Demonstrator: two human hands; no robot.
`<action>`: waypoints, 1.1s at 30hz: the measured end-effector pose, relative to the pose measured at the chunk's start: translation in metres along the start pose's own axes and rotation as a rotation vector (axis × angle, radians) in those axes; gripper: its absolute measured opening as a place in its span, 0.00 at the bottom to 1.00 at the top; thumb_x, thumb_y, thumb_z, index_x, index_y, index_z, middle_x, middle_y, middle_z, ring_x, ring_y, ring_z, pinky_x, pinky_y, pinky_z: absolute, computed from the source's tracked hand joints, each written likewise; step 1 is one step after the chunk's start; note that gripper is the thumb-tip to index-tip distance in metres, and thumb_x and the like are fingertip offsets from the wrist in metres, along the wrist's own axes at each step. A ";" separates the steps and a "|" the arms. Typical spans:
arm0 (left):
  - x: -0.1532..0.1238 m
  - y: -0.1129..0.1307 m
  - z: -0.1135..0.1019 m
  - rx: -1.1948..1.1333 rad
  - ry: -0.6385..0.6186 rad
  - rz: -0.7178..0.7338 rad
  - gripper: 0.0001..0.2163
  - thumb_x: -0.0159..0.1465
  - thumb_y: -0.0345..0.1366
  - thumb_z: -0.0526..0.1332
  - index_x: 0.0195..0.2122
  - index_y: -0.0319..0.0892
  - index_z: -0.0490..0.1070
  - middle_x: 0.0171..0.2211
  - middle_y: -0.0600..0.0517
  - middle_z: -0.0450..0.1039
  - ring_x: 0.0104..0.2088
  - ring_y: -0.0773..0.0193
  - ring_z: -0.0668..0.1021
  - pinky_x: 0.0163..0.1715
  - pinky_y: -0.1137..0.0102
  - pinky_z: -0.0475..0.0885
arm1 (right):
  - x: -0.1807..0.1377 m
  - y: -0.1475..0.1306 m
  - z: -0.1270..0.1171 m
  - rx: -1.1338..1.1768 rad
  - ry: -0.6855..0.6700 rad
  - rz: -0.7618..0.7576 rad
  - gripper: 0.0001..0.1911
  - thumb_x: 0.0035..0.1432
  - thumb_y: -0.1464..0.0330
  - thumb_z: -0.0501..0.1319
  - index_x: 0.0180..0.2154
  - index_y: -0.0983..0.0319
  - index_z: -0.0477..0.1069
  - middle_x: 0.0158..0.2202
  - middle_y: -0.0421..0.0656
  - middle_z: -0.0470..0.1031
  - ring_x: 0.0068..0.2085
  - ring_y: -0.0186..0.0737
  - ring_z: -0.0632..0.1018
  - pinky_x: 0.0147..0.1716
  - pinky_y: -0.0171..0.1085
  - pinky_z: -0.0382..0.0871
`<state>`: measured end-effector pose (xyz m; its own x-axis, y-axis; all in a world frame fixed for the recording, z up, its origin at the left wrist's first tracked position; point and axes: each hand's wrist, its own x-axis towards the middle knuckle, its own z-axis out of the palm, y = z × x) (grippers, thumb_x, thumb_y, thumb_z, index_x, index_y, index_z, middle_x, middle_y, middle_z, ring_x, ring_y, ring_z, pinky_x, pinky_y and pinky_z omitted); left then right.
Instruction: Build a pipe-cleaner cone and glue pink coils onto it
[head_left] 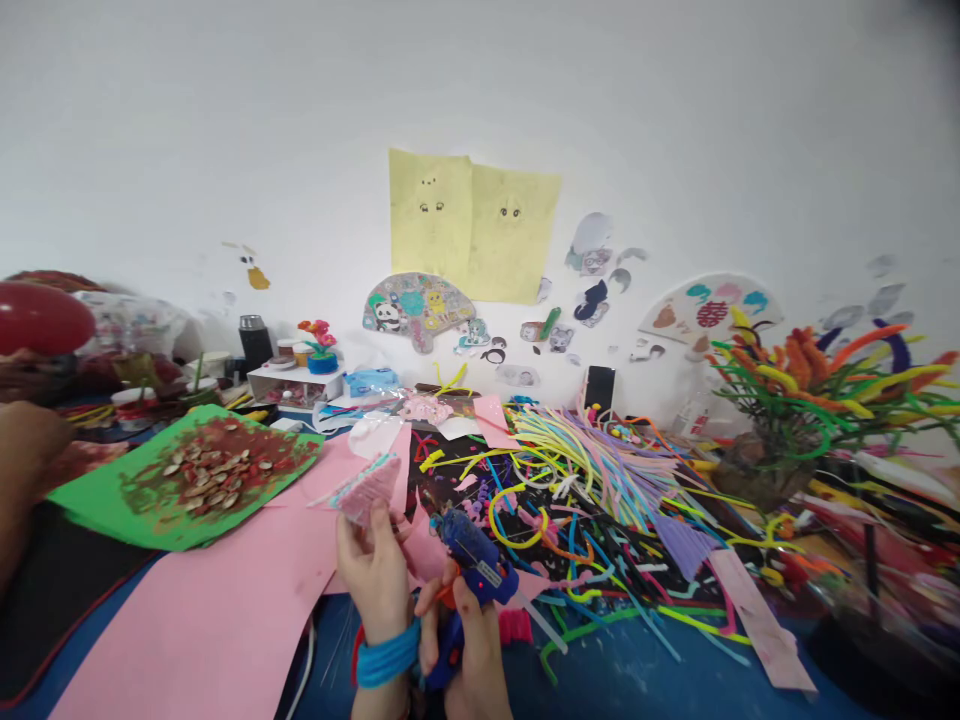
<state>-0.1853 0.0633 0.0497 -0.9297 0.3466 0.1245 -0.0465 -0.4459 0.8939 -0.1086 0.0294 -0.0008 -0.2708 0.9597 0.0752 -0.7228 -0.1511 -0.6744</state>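
My left hand [379, 575], with a fuzzy blue band [388, 655] round its wrist, pinches a pink fuzzy triangular piece [367, 488] edged in light blue and holds it up above the table. Close beside it on the right, my right hand [476, 640] is wrapped round a blue hot glue gun [480, 575] with an orange trigger. The gun's front end is near the pink piece, a little to its right; I cannot tell whether they touch. A whitish glue stick [546, 622] sticks out of the gun's rear.
Pink paper [202, 620] and a green sheet [112, 500] with seeds lie left; another person's arm [30, 480] is at the far left. Loose pipe cleaners [600, 460] crowd the right, by a pipe-cleaner plant [795, 400]. A phone [600, 388] leans on the wall.
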 end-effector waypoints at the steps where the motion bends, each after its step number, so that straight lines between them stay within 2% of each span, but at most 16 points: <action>1: 0.001 0.000 0.002 0.027 -0.013 0.017 0.11 0.57 0.43 0.65 0.35 0.43 0.69 0.26 0.56 0.71 0.25 0.66 0.74 0.26 0.71 0.73 | 0.000 -0.002 0.001 0.004 -0.005 0.000 0.18 0.56 0.52 0.63 0.37 0.60 0.69 0.25 0.37 0.76 0.13 0.25 0.62 0.14 0.28 0.57; 6: -0.002 -0.001 0.010 0.172 0.000 0.115 0.11 0.58 0.44 0.64 0.34 0.43 0.68 0.21 0.59 0.68 0.20 0.66 0.72 0.24 0.71 0.68 | -0.003 -0.009 0.007 -0.035 0.052 -0.042 0.18 0.56 0.53 0.65 0.32 0.62 0.71 0.21 0.37 0.74 0.13 0.25 0.60 0.15 0.28 0.54; 11: -0.001 -0.002 0.011 0.323 0.154 0.280 0.12 0.57 0.43 0.66 0.37 0.42 0.73 0.23 0.58 0.67 0.19 0.67 0.67 0.26 0.70 0.65 | -0.003 -0.009 0.007 -0.117 0.128 -0.109 0.20 0.58 0.52 0.62 0.30 0.63 0.72 0.14 0.34 0.66 0.15 0.27 0.60 0.17 0.29 0.56; 13: 0.008 -0.001 0.006 0.355 0.227 0.351 0.14 0.57 0.43 0.67 0.41 0.42 0.74 0.27 0.55 0.69 0.24 0.64 0.71 0.30 0.68 0.66 | -0.003 -0.010 0.006 -0.117 0.162 -0.134 0.21 0.59 0.51 0.61 0.29 0.63 0.71 0.13 0.33 0.64 0.15 0.28 0.61 0.18 0.29 0.58; 16: 0.029 0.003 -0.003 0.380 0.328 0.444 0.16 0.58 0.43 0.66 0.45 0.41 0.75 0.36 0.47 0.73 0.37 0.55 0.75 0.40 0.64 0.69 | -0.001 -0.012 0.006 -0.070 0.224 -0.173 0.22 0.57 0.49 0.62 0.29 0.62 0.71 0.16 0.33 0.66 0.15 0.26 0.61 0.16 0.27 0.55; 18: 0.043 0.007 -0.009 0.393 0.385 0.496 0.18 0.60 0.43 0.65 0.48 0.40 0.74 0.41 0.43 0.73 0.45 0.49 0.74 0.47 0.60 0.67 | 0.000 -0.012 0.006 -0.049 0.250 -0.190 0.22 0.57 0.49 0.63 0.29 0.63 0.70 0.19 0.34 0.68 0.15 0.24 0.61 0.16 0.26 0.54; 21: 0.055 0.010 -0.015 0.405 0.407 0.557 0.20 0.61 0.44 0.64 0.51 0.38 0.73 0.45 0.39 0.73 0.50 0.46 0.72 0.52 0.56 0.64 | 0.001 -0.010 0.005 -0.068 0.226 -0.169 0.21 0.60 0.50 0.61 0.30 0.63 0.70 0.16 0.33 0.65 0.16 0.26 0.62 0.17 0.26 0.54; 24: 0.052 0.008 -0.019 0.417 0.336 0.595 0.22 0.60 0.44 0.65 0.52 0.38 0.73 0.46 0.40 0.74 0.48 0.48 0.73 0.49 0.57 0.66 | 0.000 -0.007 0.002 -0.143 0.177 -0.137 0.23 0.62 0.49 0.58 0.31 0.63 0.71 0.13 0.33 0.63 0.17 0.27 0.62 0.19 0.27 0.55; 28: 0.035 0.004 -0.026 0.408 0.086 0.597 0.16 0.61 0.45 0.64 0.46 0.41 0.76 0.37 0.48 0.76 0.36 0.57 0.76 0.40 0.63 0.71 | -0.002 -0.006 0.000 -0.271 0.110 -0.134 0.23 0.60 0.48 0.58 0.32 0.63 0.71 0.14 0.34 0.66 0.16 0.27 0.61 0.19 0.29 0.54; 30: 0.029 0.004 -0.031 0.396 -0.036 0.644 0.14 0.61 0.43 0.65 0.46 0.43 0.77 0.40 0.48 0.75 0.41 0.56 0.77 0.42 0.64 0.72 | -0.003 -0.006 0.000 -0.310 0.095 -0.117 0.23 0.59 0.49 0.61 0.31 0.64 0.71 0.14 0.33 0.65 0.15 0.27 0.60 0.18 0.29 0.53; 33: 0.027 0.006 -0.041 0.376 -0.139 0.742 0.14 0.61 0.37 0.65 0.49 0.47 0.76 0.49 0.47 0.72 0.51 0.55 0.74 0.48 0.63 0.71 | -0.004 -0.004 0.000 -0.318 0.129 -0.099 0.25 0.54 0.47 0.64 0.25 0.64 0.70 0.13 0.33 0.62 0.15 0.27 0.60 0.17 0.29 0.54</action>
<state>-0.2257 0.0363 0.0405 -0.6166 0.1815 0.7661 0.7062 -0.3026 0.6401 -0.1047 0.0261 0.0012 -0.1122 0.9910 0.0724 -0.5024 0.0063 -0.8646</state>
